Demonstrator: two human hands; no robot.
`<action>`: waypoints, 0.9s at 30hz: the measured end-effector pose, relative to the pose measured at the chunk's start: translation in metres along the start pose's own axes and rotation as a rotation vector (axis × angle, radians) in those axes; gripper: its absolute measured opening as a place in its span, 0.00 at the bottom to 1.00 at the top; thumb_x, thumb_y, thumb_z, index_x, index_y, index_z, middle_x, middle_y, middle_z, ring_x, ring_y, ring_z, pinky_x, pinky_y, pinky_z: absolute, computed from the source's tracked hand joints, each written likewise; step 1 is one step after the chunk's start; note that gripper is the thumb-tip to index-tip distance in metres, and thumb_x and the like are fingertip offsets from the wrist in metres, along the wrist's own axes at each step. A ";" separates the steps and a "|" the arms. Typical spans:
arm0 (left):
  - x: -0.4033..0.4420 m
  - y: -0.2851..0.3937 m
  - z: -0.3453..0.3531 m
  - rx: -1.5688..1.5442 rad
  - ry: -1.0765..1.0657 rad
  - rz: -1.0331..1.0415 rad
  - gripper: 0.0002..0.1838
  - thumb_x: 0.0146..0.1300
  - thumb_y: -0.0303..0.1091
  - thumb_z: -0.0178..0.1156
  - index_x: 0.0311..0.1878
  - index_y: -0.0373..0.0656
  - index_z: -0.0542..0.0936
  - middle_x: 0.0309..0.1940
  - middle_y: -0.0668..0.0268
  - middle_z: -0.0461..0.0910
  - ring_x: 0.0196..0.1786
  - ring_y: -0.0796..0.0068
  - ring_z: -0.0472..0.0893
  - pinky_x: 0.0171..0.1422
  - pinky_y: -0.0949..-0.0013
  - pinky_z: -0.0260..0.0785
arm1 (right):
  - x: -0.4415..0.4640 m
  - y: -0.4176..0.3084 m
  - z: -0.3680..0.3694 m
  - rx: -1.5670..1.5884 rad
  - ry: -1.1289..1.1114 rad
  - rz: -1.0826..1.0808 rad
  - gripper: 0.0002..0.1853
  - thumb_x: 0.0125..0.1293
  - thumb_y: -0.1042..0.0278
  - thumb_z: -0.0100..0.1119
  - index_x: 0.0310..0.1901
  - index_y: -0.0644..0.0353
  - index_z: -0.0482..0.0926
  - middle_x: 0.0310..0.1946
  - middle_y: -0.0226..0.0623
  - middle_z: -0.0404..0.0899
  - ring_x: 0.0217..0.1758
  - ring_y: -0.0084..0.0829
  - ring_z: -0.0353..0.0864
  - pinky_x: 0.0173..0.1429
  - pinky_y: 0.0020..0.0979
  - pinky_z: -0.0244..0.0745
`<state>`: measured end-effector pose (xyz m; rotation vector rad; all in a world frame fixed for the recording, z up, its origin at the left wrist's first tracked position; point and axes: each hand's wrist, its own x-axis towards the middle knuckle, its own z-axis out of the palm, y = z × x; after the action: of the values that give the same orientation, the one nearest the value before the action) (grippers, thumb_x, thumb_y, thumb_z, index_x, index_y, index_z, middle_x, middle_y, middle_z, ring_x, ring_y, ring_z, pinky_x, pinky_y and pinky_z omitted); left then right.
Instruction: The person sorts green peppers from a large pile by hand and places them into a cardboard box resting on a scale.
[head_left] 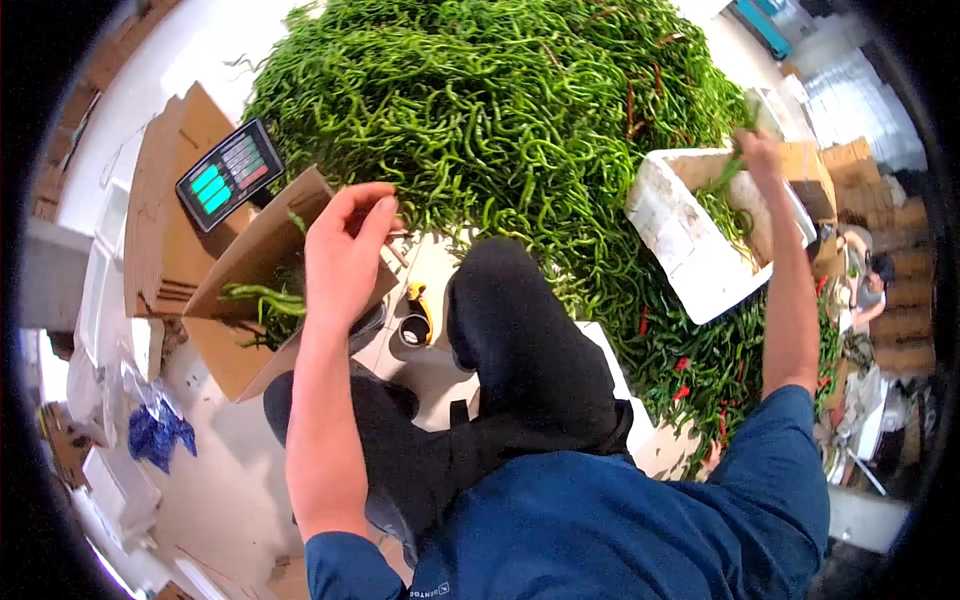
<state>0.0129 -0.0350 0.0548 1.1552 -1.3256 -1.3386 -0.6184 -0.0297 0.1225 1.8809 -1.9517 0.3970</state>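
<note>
A large heap of long green chili peppers point(470, 110) spreads in front of me. My right hand point(762, 158) is raised over a white foam box point(690, 265) at the heap's right side, its fingers closed on a few green chili peppers point(752, 108). More green chilies lie inside that box. My left hand point(348, 240) hovers by the rim of an open cardboard box point(222, 352), thumb and fingers curled together; whatever they hold, if anything, is hidden. Several green chilies point(268, 298) lie in the cardboard box.
A scale display point(230, 175) stands behind the cardboard box. A yellow and black round object point(416, 318) is on the floor by my knee point(500, 290). Red chilies point(682, 364) mix in at the right. A blue plastic bag point(160, 435) lies left; another person point(866, 280) is at far right.
</note>
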 end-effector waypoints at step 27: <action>-0.009 -0.087 0.058 0.425 -0.224 0.405 0.25 0.65 0.46 0.56 0.49 0.29 0.81 0.55 0.43 0.78 0.57 0.45 0.78 0.64 0.52 0.69 | -0.018 -0.271 0.328 0.011 -0.453 0.054 0.54 0.49 0.54 0.75 0.76 0.48 0.54 0.74 0.47 0.56 0.75 0.50 0.58 0.69 0.55 0.62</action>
<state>-0.0414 -0.0148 -0.0324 0.9500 -1.9558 -0.9324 -0.3767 -0.1815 -0.1938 2.0635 -2.2876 -0.0104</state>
